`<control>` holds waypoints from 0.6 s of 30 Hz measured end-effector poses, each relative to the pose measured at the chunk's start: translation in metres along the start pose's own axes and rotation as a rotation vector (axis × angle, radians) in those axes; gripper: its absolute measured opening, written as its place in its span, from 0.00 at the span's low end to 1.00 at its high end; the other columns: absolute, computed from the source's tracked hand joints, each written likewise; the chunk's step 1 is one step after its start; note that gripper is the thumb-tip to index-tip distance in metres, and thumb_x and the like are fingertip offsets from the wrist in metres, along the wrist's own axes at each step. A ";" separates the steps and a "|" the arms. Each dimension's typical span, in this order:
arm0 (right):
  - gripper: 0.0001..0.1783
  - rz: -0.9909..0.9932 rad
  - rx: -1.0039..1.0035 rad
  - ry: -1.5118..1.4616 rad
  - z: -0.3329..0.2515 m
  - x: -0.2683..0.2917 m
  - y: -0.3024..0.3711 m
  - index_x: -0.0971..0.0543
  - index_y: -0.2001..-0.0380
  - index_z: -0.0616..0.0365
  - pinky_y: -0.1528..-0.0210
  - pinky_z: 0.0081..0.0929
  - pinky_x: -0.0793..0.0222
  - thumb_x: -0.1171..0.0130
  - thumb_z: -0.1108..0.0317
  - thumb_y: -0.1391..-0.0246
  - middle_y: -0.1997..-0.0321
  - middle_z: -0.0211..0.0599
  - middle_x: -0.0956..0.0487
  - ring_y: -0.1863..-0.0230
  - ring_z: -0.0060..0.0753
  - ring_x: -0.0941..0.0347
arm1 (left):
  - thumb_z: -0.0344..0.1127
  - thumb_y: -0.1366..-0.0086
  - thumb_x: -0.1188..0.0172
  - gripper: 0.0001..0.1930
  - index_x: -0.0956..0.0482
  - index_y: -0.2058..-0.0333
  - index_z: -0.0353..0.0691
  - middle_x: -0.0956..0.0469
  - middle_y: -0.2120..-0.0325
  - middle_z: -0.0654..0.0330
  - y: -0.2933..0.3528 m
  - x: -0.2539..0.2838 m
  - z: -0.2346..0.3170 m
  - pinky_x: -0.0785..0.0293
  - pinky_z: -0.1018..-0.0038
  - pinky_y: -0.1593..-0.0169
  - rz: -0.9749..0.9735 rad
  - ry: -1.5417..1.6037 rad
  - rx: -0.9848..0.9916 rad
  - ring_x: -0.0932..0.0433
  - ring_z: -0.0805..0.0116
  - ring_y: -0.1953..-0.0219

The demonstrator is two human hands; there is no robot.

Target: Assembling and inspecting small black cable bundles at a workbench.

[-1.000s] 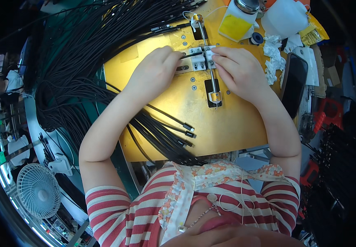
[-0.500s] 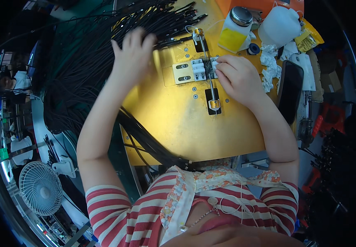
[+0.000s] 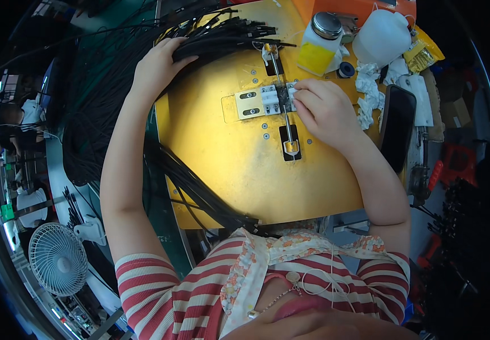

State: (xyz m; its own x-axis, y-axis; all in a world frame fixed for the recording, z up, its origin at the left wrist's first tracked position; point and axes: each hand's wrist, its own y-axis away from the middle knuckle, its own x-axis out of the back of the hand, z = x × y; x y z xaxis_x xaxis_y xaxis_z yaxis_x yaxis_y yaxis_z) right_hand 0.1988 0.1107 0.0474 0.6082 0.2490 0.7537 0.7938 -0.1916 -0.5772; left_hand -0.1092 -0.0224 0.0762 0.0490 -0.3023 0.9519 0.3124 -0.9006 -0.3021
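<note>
My left hand (image 3: 160, 67) is at the upper left, with thumb and fingers around part of a thick bundle of black cables (image 3: 222, 42). The cable ends reach right, to the upper end of the metal fixture. My right hand (image 3: 325, 107) is closed, its bent fingertips on the small white block (image 3: 291, 89) at the fixture's right side. Opposite sits another white block (image 3: 269, 100), screwed to a slotted plate (image 3: 249, 104). Between the blocks runs a dark gap, with thin metal rods above and below it. What lies under my right fingertips is hidden.
A gold-coloured work plate (image 3: 245, 175) carries the fixture. At the upper right stand a metal-capped bottle (image 3: 319, 45), a white plastic jug (image 3: 382, 37), crumpled tissue (image 3: 368, 93) and a black phone (image 3: 398, 127). More black cables (image 3: 199, 190) hang over the near left edge. A fan (image 3: 58, 259) stands lower left.
My left hand has moved left and come down onto the black cables, its fingers closing round them. Cable ends now lie nearer the fixture's top. My right hand stays at the white block.
</note>
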 end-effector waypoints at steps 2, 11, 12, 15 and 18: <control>0.04 -0.008 -0.002 -0.001 0.001 0.001 0.000 0.24 0.73 0.60 0.61 0.33 0.30 0.39 0.73 0.54 0.67 0.35 0.24 0.66 0.37 0.25 | 0.51 0.38 0.39 0.26 0.27 0.44 0.47 0.23 0.53 0.55 -0.009 0.004 0.004 0.27 0.66 0.47 -0.295 0.037 0.156 0.25 0.56 0.49; 0.05 0.010 0.013 0.021 0.000 0.001 0.000 0.23 0.72 0.60 0.60 0.34 0.30 0.38 0.74 0.55 0.66 0.35 0.23 0.64 0.38 0.26 | 0.35 0.38 0.39 0.12 0.21 0.57 0.39 0.19 0.65 0.54 -0.001 0.055 -0.033 0.24 0.68 0.59 0.370 0.137 0.156 0.19 0.55 0.62; 0.06 0.027 0.023 0.042 -0.001 0.001 0.000 0.22 0.71 0.60 0.60 0.34 0.30 0.37 0.74 0.56 0.65 0.36 0.23 0.64 0.38 0.26 | 0.36 0.38 0.39 0.10 0.19 0.59 0.40 0.18 0.70 0.57 0.004 0.064 -0.025 0.23 0.70 0.64 0.471 0.034 0.147 0.18 0.58 0.68; 0.15 0.102 0.031 -0.069 -0.009 0.000 -0.002 0.21 0.60 0.61 0.59 0.30 0.31 0.35 0.73 0.55 0.63 0.37 0.22 0.63 0.35 0.26 | 0.33 0.42 0.36 0.09 0.19 0.62 0.42 0.18 0.70 0.58 0.024 0.086 0.018 0.24 0.73 0.66 0.630 -0.054 0.103 0.18 0.61 0.69; 0.31 0.016 -0.268 -0.590 -0.029 0.005 0.002 0.28 0.44 0.61 0.57 0.25 0.30 0.32 0.69 0.53 0.57 0.37 0.22 0.61 0.29 0.27 | 0.27 0.49 0.36 0.13 0.22 0.63 0.42 0.22 0.72 0.58 0.041 0.075 0.068 0.25 0.71 0.68 0.528 0.132 -0.119 0.20 0.59 0.71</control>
State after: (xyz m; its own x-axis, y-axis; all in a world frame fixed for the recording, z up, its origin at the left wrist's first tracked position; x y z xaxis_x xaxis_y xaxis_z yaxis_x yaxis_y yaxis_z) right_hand 0.2041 0.0842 0.0592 0.5786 0.7095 0.4024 0.8034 -0.4108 -0.4309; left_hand -0.0282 -0.0605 0.1391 0.0478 -0.7517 0.6578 0.1685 -0.6430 -0.7471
